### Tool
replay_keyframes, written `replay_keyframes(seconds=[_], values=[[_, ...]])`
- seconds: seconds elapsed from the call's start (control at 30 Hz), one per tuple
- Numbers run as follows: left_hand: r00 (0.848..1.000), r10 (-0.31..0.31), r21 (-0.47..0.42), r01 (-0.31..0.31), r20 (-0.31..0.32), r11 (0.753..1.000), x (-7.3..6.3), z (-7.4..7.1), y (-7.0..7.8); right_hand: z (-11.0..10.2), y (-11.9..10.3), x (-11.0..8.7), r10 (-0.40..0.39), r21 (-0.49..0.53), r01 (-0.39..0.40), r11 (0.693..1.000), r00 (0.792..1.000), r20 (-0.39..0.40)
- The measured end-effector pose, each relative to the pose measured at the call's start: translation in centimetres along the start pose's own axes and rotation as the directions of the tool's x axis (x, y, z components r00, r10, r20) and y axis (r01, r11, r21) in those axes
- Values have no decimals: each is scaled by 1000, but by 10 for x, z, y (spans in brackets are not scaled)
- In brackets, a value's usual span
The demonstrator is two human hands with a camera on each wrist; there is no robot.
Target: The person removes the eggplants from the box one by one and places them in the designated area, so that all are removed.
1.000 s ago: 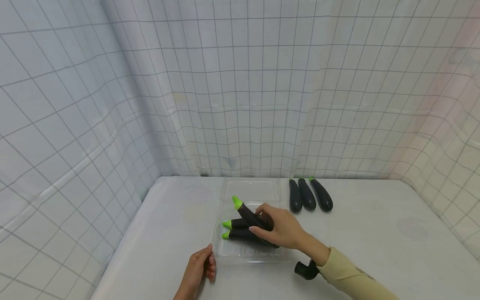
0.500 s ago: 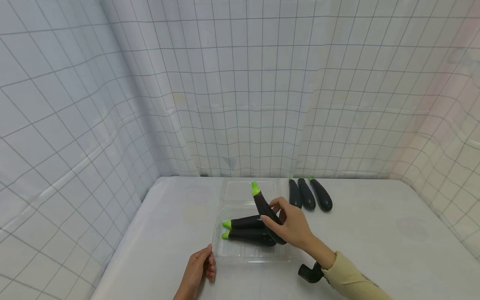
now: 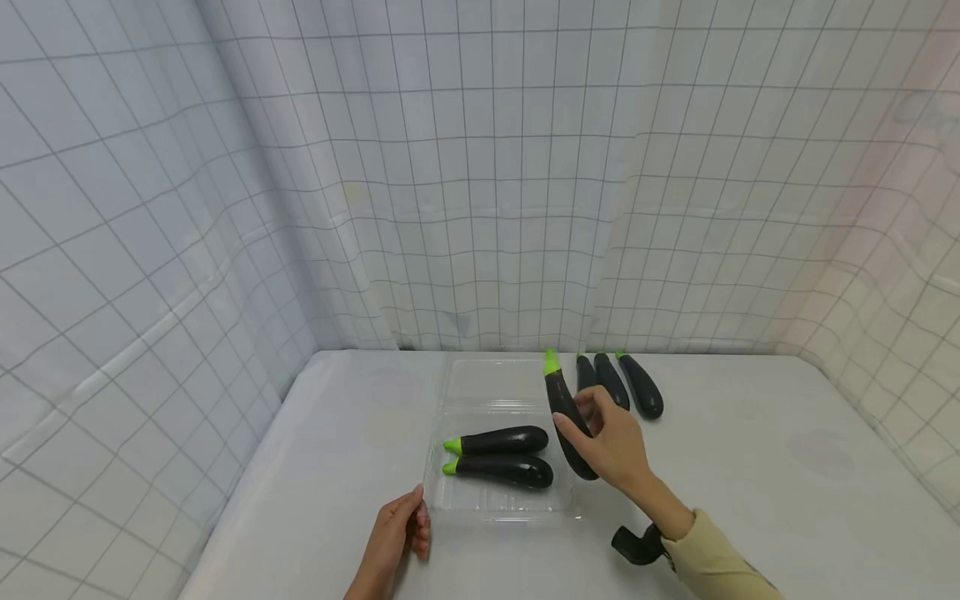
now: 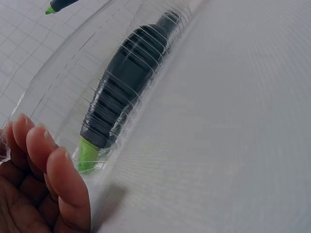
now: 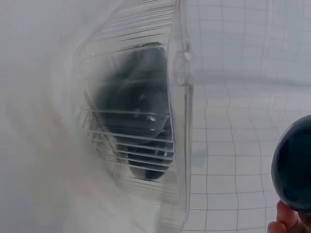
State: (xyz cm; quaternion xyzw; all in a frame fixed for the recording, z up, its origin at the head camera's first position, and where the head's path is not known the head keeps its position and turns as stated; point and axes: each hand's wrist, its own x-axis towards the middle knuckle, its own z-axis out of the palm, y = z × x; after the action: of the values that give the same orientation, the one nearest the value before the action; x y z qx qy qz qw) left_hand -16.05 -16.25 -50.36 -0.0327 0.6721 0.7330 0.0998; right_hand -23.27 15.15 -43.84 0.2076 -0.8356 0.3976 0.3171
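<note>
My right hand (image 3: 618, 446) grips an eggplant (image 3: 564, 407), black with a green stem, raised above the right edge of a clear plastic container (image 3: 487, 504). Its stem points away and up; in the right wrist view the rounded end of this eggplant (image 5: 296, 165) shows beside the fingertips. Two more eggplants, a rear one (image 3: 506, 439) and a front one (image 3: 502, 471), lie side by side in the container, stems to the left. At the container's left edge, my left hand (image 3: 397, 529) pinches the rim, fingers curled in the left wrist view.
Behind the container its clear lid (image 3: 498, 382) lies folded open. Three eggplants lie at the back right, the rightmost eggplant (image 3: 642, 386) slightly apart. A black wrist camera (image 3: 637, 546) sits by the right sleeve. Grid-patterned curtains (image 3: 480, 208) stand behind and beside the white table (image 3: 750, 467).
The right hand has lifted the eggplant from over the other two and carried it rightward, turning it more upright. Both eggplants in the container now show fully. The left hand stays at the rim.
</note>
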Motion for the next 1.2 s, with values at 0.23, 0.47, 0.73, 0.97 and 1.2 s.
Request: replay_keyframes(seconds=[0.23, 0.47, 0.73, 0.97, 1.2], values=[[1000, -20, -2, 20, -22, 1000, -1, 2, 2, -10, 5, -8, 84, -85, -84, 993, 996, -9], [1000, -31, 7, 31, -5, 1000, -2, 0, 0, -16, 14, -17, 188, -154, -180, 971, 982, 36], [1000, -16, 2, 16, -7, 1000, -3, 2, 1, -22, 24, -22, 316, -204, -287, 936, 940, 126], [999, -29, -3, 29, -16, 1000, -1, 2, 2, -26, 31, -26, 375, -269, -321, 908, 909, 183], [1000, -23, 1, 23, -12, 1000, 0, 1, 2, -28, 34, -30, 416, -313, -333, 889, 874, 250]])
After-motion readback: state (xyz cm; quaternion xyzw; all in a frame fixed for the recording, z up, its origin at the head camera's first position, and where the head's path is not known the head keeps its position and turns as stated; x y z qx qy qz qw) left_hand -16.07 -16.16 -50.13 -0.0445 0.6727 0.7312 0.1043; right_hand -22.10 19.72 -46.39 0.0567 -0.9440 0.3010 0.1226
